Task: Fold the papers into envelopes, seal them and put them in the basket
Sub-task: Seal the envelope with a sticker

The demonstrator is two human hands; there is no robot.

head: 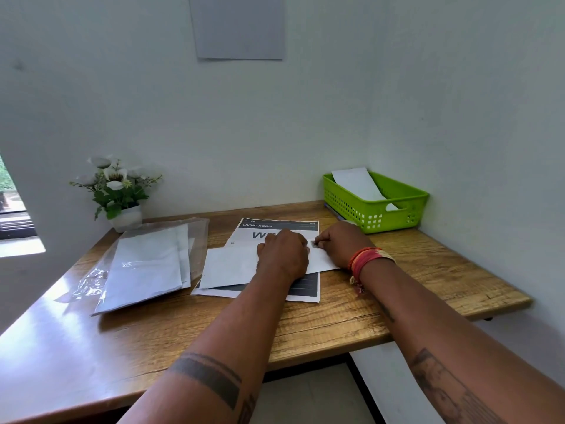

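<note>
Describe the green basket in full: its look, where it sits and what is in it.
The green basket is a shallow rectangular tray, plastic by the look of it, with perforated walls, larger square holes at the near corner and a handle slot in one end wall. It stands upright at the table's far right corner, close to the wall. A white envelope leans inside, its top above the rim. Neither hand touches it.
</note>
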